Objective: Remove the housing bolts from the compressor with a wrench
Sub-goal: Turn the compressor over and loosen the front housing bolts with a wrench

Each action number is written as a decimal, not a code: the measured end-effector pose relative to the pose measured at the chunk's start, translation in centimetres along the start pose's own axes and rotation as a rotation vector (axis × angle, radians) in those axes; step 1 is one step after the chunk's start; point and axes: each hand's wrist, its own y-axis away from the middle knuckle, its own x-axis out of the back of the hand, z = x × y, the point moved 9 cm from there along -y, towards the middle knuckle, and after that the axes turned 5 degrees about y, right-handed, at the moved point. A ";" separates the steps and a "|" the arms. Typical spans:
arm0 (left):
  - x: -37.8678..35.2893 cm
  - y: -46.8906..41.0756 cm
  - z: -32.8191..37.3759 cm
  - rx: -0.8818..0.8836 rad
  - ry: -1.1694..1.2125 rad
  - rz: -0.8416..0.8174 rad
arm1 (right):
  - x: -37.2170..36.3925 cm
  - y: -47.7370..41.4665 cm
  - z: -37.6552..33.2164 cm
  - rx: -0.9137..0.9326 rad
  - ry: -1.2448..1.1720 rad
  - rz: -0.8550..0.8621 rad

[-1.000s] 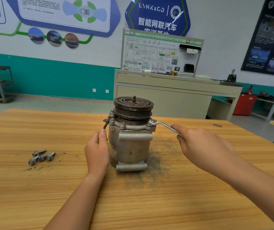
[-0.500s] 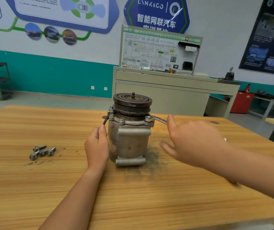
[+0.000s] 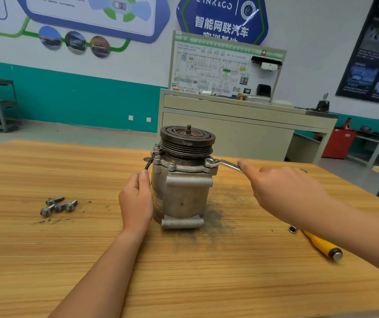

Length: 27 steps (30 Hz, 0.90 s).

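gripping the dull cylindrical compressor (image 3: 181, 193) with the left hand (image 3: 135, 200), right hand (image 3: 284, 191) open-fingered on the shiny wrench (image 3: 226, 163).

Grey compressor (image 3: 181, 193), black grooved pulley (image 3: 187, 142), yellow tool handle (image 3: 319, 243), wood-grain table (image 3: 69, 260), teal wall band (image 3: 80, 97)

upright compressor (image 3: 181, 191), wrench (image 3: 224, 164) on bolt (image 3: 209, 161) (flange)

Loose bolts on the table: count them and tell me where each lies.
3, clustered left of the compressor: the back bolt, the front bolt and the right bolt. They touch, so another may be hidden.
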 end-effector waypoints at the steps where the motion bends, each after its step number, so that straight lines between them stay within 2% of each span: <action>1: 0.0 0.0 0.0 0.001 -0.002 0.001 | 0.4 -0.1 0.0 -0.005 -0.001 -0.005; 10: 0.1 0.3 0.2 -0.001 -0.009 -0.012 | 2.9 -1.2 -1.6 0.067 0.163 -0.117; 18: 0.2 0.4 0.4 0.003 -0.009 -0.010 | 3.1 -0.5 -1.9 0.096 0.161 -0.138; 27: 0.3 0.4 0.3 0.037 0.011 0.035 | 5.3 -0.4 -5.2 0.226 0.227 -0.322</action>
